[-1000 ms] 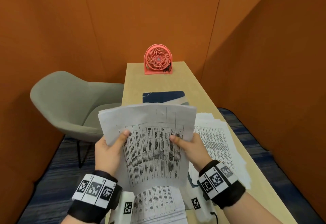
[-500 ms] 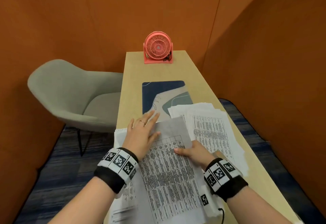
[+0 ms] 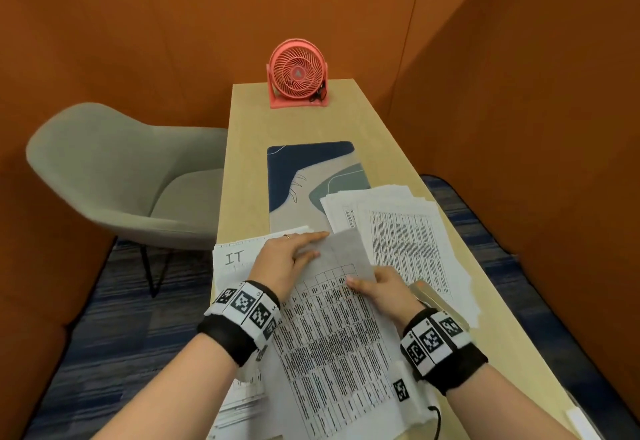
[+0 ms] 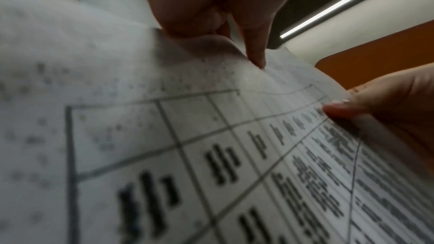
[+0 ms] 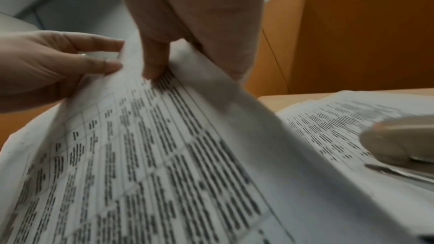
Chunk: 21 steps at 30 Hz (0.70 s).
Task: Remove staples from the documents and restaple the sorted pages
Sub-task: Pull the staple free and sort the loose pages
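The printed table page [image 3: 332,335] lies at the near end of the bench [image 3: 249,162], its top edge lifted. The left hand [image 3: 284,259] rests on it with fingers straight; the right hand [image 3: 381,290] pinches its right edge between thumb and fingers. A stapler [image 3: 436,301] sits on the paper pile [image 3: 405,235] just right. Orange walls enclose the bench; a pink fan [image 3: 298,72] stands at its far end, a grey chair [image 3: 114,176] left.

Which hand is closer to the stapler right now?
Right. The right hand pinches the printed sheet directly beside the stapler, which lies just to its right on the paper stack. The left hand lies flat farther left across the sheet.
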Each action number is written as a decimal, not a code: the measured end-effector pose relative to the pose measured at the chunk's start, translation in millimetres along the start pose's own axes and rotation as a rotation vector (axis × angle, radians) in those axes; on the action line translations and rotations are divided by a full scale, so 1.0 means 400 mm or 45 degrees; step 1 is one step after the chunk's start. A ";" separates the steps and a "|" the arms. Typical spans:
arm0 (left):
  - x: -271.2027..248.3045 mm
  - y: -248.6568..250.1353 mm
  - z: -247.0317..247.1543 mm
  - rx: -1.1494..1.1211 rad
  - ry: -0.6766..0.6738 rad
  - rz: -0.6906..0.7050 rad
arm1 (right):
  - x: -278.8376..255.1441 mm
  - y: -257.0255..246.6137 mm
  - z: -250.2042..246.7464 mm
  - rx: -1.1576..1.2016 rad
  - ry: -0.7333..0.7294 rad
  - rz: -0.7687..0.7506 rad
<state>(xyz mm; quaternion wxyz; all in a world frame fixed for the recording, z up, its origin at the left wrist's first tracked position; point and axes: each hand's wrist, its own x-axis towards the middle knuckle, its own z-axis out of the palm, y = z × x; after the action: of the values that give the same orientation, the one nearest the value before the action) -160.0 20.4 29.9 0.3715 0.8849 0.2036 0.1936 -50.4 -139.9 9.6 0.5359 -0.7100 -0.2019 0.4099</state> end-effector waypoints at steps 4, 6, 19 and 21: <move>-0.004 0.003 0.002 -0.034 -0.022 -0.031 | 0.007 -0.043 0.005 0.200 0.304 -0.421; -0.008 0.004 0.002 -0.053 -0.013 -0.050 | 0.010 -0.059 0.006 0.108 0.380 -0.551; -0.009 0.001 0.003 -0.051 -0.029 -0.038 | 0.009 -0.064 0.024 0.143 0.533 -0.602; -0.008 0.004 0.004 -0.041 -0.040 -0.024 | 0.012 -0.068 0.027 0.181 0.529 -0.587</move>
<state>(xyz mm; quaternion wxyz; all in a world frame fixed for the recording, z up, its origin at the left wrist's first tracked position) -161.7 16.8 29.4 0.3907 0.8798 0.2029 0.1793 -52.1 -120.5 32.2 0.6926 -0.6748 -0.2147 0.1369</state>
